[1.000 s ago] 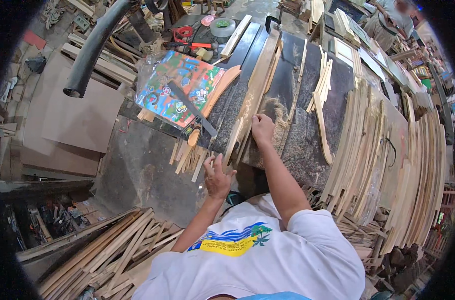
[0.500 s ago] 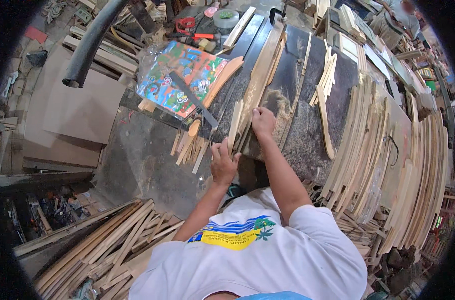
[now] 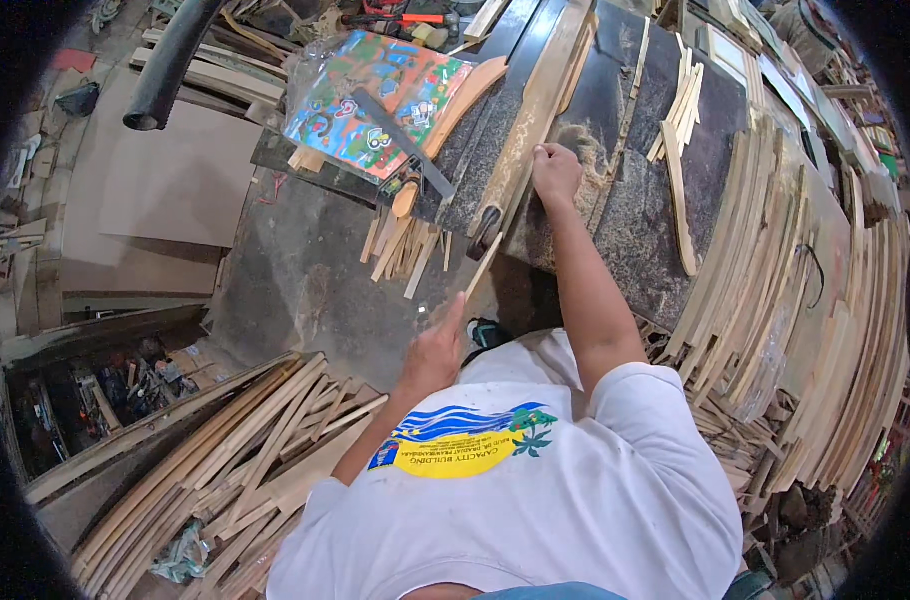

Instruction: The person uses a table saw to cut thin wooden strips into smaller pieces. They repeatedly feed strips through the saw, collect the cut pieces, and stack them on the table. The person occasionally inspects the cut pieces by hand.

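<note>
My left hand (image 3: pixel 435 352) is closed on the near end of a thin wooden strip (image 3: pixel 486 265), its index finger stretched along it. The strip slants up beside a long wooden guide board (image 3: pixel 524 130) on a dark worktable (image 3: pixel 615 245). A dark clamp (image 3: pixel 486 226) grips the board's near end. My right hand (image 3: pixel 557 174) is curled closed at the board's right edge, over the tabletop; what its fingers hold, if anything, is hidden. Sawdust (image 3: pixel 582 142) lies piled just right of it.
Left on the table are a colourful printed sheet (image 3: pixel 360 90), a metal square (image 3: pixel 400 135) and a curved wood piece (image 3: pixel 465 100). Thin offcuts (image 3: pixel 683 105) lie to the right. Long slats (image 3: pixel 750 270) are stacked at right, more (image 3: pixel 235 450) lower left. A dark pipe (image 3: pixel 170 70) hangs upper left.
My left hand has drawn back toward my body with the thin strip, uncovering the clamp. My right hand stays closed beside the board. The view has shifted, so the table sits higher.
</note>
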A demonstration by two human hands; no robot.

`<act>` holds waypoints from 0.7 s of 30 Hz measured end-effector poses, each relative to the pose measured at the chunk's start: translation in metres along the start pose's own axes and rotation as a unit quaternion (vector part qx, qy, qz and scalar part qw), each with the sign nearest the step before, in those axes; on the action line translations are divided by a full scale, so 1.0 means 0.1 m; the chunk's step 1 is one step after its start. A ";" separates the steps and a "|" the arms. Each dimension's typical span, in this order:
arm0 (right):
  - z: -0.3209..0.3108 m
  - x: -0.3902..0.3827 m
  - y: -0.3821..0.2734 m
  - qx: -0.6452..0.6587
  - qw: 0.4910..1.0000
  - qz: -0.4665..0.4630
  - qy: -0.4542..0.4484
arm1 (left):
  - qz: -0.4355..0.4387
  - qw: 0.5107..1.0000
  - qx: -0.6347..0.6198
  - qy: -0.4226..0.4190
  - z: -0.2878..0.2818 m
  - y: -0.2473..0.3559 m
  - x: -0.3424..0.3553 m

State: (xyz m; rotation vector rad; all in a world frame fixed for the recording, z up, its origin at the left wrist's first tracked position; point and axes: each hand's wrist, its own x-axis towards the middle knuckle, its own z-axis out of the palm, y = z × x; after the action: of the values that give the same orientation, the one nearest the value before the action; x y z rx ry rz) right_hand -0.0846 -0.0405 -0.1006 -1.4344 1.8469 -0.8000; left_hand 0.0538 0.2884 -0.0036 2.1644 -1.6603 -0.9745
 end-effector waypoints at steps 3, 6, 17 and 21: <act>0.02 -0.01 -0.01 -0.010 1.000 -0.011 0.010 | -0.007 0.999 0.045 0.027 0.15 0.04 0.06; 0.04 0.04 0.07 -0.011 0.999 -0.026 0.024 | -0.025 0.999 0.036 0.008 0.09 0.23 0.11; 0.10 0.29 -0.01 -0.041 0.998 -0.024 0.049 | 0.012 0.999 0.046 0.015 0.11 0.39 0.49; -0.09 0.41 0.04 -0.058 0.995 -0.079 -0.007 | -0.009 0.998 0.059 -0.022 -0.04 0.60 0.60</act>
State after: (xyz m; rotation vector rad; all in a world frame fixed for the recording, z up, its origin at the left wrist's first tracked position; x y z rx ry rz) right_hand -0.1015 -0.0788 -0.1034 -1.6719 1.8116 -0.7664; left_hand 0.0187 0.2126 0.0115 2.2523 -1.7639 -0.9583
